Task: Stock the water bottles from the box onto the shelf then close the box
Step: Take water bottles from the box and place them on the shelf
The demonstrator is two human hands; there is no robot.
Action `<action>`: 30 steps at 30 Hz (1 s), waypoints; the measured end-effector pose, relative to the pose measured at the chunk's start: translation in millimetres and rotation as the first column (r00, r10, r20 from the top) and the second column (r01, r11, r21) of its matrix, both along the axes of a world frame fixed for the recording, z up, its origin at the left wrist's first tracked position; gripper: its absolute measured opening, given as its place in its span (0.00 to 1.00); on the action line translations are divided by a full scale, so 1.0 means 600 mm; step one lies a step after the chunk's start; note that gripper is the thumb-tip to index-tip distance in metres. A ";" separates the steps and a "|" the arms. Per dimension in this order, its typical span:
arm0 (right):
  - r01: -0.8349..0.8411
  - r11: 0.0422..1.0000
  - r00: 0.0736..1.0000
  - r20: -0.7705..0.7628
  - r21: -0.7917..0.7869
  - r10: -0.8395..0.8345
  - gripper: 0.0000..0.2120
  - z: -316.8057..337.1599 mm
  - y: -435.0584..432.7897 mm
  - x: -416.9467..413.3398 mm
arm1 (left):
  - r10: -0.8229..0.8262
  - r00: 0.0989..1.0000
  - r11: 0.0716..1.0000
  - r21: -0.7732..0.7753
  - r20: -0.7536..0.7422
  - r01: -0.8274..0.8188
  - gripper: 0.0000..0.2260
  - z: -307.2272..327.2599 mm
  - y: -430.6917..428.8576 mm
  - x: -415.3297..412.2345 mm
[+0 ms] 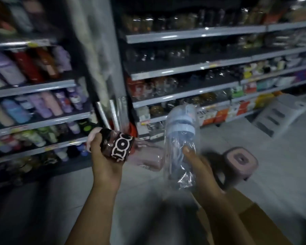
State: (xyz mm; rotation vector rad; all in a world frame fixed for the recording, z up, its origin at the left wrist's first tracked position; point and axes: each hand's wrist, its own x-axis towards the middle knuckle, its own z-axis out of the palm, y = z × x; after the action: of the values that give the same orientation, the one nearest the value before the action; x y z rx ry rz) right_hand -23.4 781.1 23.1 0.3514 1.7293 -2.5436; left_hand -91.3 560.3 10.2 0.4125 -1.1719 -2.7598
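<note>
Left of the aisle: grey metal shelf unit [34,87], its tiers packed with pastel bottles, which is probably where your stock is going.

Right of the shelf unit, low at your side: brown cardboard box [254,218], flaps too blurred to read.

Farther right of the shelf unit: pink plastic stool [240,160], on the floor.

Between shelf unit and box, in mid-air:
- Blue plastic water bottle in clear wrap [180,138], upright; your right hand [200,167] grips it low.
- Pink water bottle with dark lettered band [148,158], lying sideways; your left hand [104,163] is wrapped round the band.

One bottle per hand probably saves trips.
</note>
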 end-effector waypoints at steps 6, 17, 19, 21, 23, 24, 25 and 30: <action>-0.098 0.994 0.995 -0.006 0.051 0.098 0.23 0.016 -0.255 -0.148 | -0.054 0.989 0.998 0.043 0.138 0.048 0.15 0.022 -0.252 -0.075; -0.105 0.991 0.994 0.023 0.076 0.104 0.23 0.018 -0.590 -0.338 | -0.089 0.978 0.996 -0.009 0.186 0.092 0.28 0.010 -0.592 -0.183; -0.113 0.987 0.994 0.005 0.111 0.113 0.16 0.026 -0.629 -0.381 | -0.027 0.992 0.991 -0.126 0.123 0.042 0.28 0.015 -0.625 -0.229; -0.116 0.982 0.992 -0.030 0.146 0.122 0.16 0.031 -0.659 -0.433 | -0.013 0.997 0.974 -0.225 0.072 0.029 0.24 0.022 -0.652 -0.281; -0.129 0.977 0.990 -0.037 0.171 0.138 0.18 0.032 -0.686 -0.491 | -0.027 0.998 0.963 -0.266 0.062 0.042 0.24 0.030 -0.673 -0.335; -0.139 0.973 0.988 -0.039 0.184 0.149 0.18 0.030 -0.697 -0.522 | -0.029 0.998 0.961 -0.272 0.056 0.043 0.24 0.035 -0.681 -0.363; -0.148 0.971 0.986 -0.048 0.189 0.160 0.19 0.030 -0.708 -0.555 | -0.025 0.999 0.961 -0.276 0.047 0.037 0.24 0.041 -0.688 -0.392; -0.252 0.944 0.947 -0.149 0.211 0.286 0.48 0.072 -0.754 -0.727 | 0.064 0.998 0.945 -0.321 -0.010 -0.064 0.23 0.106 -0.716 -0.547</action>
State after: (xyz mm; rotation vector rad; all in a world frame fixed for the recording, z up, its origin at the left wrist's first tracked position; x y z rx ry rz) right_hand -459.7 328.6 66.4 -0.1082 1.9325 -2.2817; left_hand -419.5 131.0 73.9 0.4049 -1.5441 -2.4504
